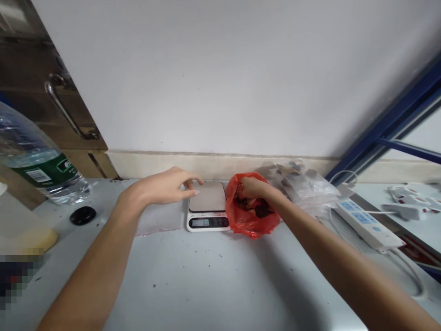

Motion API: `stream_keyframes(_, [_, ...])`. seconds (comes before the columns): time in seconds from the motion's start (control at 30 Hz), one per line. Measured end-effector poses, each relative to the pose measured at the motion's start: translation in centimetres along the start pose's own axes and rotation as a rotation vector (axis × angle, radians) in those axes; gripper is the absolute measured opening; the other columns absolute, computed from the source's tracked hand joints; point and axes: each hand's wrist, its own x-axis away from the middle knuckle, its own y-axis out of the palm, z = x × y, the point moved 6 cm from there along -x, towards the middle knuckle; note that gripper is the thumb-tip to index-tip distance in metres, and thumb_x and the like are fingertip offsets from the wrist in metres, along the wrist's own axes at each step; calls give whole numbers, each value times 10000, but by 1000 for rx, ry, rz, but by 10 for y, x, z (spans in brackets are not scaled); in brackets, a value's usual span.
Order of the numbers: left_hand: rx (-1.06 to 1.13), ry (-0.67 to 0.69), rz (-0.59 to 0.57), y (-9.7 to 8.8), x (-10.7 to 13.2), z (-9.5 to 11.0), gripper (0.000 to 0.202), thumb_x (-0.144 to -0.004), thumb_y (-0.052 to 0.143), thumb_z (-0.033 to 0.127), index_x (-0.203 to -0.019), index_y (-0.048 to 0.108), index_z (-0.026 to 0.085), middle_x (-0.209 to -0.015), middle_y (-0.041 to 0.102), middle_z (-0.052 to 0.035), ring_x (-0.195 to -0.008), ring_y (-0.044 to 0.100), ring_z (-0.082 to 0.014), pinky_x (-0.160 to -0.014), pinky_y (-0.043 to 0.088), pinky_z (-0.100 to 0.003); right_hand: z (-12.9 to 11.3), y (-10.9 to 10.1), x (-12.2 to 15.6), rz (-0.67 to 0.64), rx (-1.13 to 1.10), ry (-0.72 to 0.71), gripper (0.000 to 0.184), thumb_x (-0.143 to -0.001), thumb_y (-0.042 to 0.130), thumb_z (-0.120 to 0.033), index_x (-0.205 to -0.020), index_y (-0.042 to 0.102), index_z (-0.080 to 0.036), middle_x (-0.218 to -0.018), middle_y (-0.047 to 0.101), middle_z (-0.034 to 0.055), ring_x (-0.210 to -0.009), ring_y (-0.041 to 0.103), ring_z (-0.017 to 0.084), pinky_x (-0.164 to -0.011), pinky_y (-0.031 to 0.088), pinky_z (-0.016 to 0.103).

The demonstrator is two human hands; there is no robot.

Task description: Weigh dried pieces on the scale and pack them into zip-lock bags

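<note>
Table [193, 285]: roomy front | left hand [168, 186], edge of scale [210, 197] | right hand [252, 187] inside bag [250, 226]

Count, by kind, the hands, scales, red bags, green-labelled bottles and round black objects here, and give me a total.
Hands: 2, the left hand and the right hand
Scale: 1
Red bag: 1
Green-labelled bottle: 1
Round black object: 1
Total: 6
</note>
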Motion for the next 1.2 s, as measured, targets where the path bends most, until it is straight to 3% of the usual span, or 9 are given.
stream_keyframes(0.2, [35, -61, -34, -3, 4, -4, 467, -904, 487, 436, -1312, 609, 244, -1211, 718, -71, -1034, 681, -235, -818, 500, -303, 5, -28, 22, -214, -91, 105, 194, -720, 572, -21, -712, 620, -209, -688, 673, -3, -548, 645, 149, -488, 512, 243])
stream_keyframes(0.3, [14, -73, -56, -4, 6, -9, 524, -896, 485, 483, -1356, 578, 251, -1244, 703, -75, -1029, 678, -236, -838, 496, -306, -2, -43, 33, -330, -49, -28, 140, -719, 620, -69, -694, 612, -207, -677, 640, -14, -538, 608, 133, -478, 471, 230])
stream_keyframes(0.43, [3, -125, -132, -2, 8, -20, 619, -876, 482, 527, -1428, 506, 249, -1254, 700, -74, -1015, 680, -232, -845, 492, -292, -31, -51, 40, -435, -39, -239, 32, -767, 633, -182, -794, 628, -200, -795, 671, 8, -650, 625, 141, -554, 487, 230])
stream_keyframes(0.6, [6, -210, -192, 2, 7, -31, 644, -865, 475, 540, -1444, 479, 259, -1315, 667, -85, -1052, 669, -246, -891, 482, -314, -81, -32, 19, -354, 51, -264, 176, -776, 608, -124, -915, 638, -229, -999, 711, 12, -701, 663, 132, -621, 486, 224])
stream_keyframes(0.73, [-40, -256, -219, 6, 8, -40, 652, -854, 470, 538, -1440, 488, 253, -1280, 684, -104, -1089, 654, -270, -936, 464, -350, -102, 2, -4, -439, 99, -177, 203, -793, 595, -127, -961, 626, -236, -882, 712, 11, -590, 649, 129, -551, 468, 233])
stream_keyframes(0.83, [-28, -253, -222, 7, 9, -43, 645, -850, 469, 514, -1443, 484, 258, -1239, 708, -89, -1072, 663, -257, -925, 464, -332, -108, 15, -15, -468, 106, -182, 204, -789, 579, -97, -944, 630, -218, -748, 687, 0, -561, 637, 133, -548, 480, 237])
stream_keyframes(1.03, [-32, -292, -249, 10, 8, -51, 644, -843, 473, 495, -1436, 495, 243, -1233, 712, -90, -1067, 669, -254, -916, 462, -321, -107, 10, -12, -441, 137, -158, 349, -835, 581, -103, -1154, 648, -228, -797, 740, 36, -710, 695, 182, -573, 491, 248])
stream_keyframes(1.2, [-28, -292, -238, 11, 7, -55, 654, -822, 487, 517, -1416, 508, 245, -1228, 712, -89, -1036, 673, -249, -886, 466, -307, -100, -5, -10, -283, 201, -223, 446, -822, 687, -251, -1263, 659, -316, -1193, 725, 56, -970, 701, 252, -709, 533, 314])
